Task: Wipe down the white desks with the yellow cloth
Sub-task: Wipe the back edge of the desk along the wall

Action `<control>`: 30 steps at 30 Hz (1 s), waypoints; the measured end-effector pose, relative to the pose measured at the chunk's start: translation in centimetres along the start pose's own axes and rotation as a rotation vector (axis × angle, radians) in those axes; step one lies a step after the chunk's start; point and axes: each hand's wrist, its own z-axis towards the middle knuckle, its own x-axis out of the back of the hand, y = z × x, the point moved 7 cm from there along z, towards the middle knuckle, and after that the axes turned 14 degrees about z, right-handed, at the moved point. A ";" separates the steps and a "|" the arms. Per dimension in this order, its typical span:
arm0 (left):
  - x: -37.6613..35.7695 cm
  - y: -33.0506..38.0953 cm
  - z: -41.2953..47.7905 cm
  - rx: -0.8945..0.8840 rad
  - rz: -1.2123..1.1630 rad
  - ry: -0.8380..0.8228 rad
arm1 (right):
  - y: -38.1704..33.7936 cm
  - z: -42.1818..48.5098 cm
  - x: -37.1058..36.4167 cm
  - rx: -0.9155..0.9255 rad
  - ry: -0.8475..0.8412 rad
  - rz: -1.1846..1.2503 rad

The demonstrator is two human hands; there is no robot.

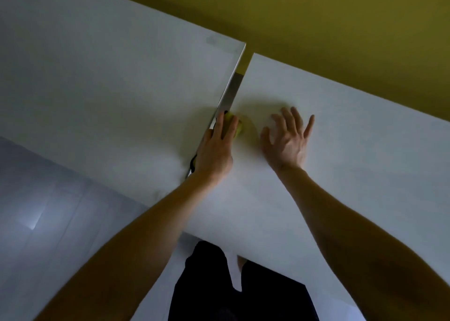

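Yellow cloth (pixel 239 128) lies bunched under the left hand (pixel 214 150), whose fingers press it flat onto the right tabletop (pixel 341 162), just beside the gap (pixel 235 86). The right hand (pixel 286 138) rests spread and empty, farther from the gap. Best to keep even pressure and overlap strokes along the gap's edge.

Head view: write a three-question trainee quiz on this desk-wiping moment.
1. True or false: the left hand presses the yellow cloth.
2. Where is the cloth? A) on the floor; B) on the right desk, beside the gap between the desks; C) draped over the right arm.
3. Fill in: the right hand has its fingers ____.

Key: 1 true; 2 B; 3 spread.
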 end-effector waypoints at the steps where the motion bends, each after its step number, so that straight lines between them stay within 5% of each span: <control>1: 0.1 0.1 0.6 -0.002 -0.030 0.019 | -0.7 -2.0 -0.2 -0.006 -0.036 -0.003; 10: -0.8 -3.5 -18.7 -0.062 -0.035 0.001 | -2.6 -9.0 -2.5 0.001 -0.123 -0.063; 17: -0.4 -2.2 -8.9 -0.027 -0.107 0.065 | -2.8 -8.7 -2.4 0.021 -0.067 -0.067; 24: -1.6 -4.8 -23.0 -0.075 -0.155 -0.016 | -2.9 -8.9 -2.2 0.028 -0.079 -0.058; 30: 0.0 -1.9 -9.0 -0.049 -0.161 -0.015 | -2.5 -8.8 -2.5 0.021 -0.096 -0.090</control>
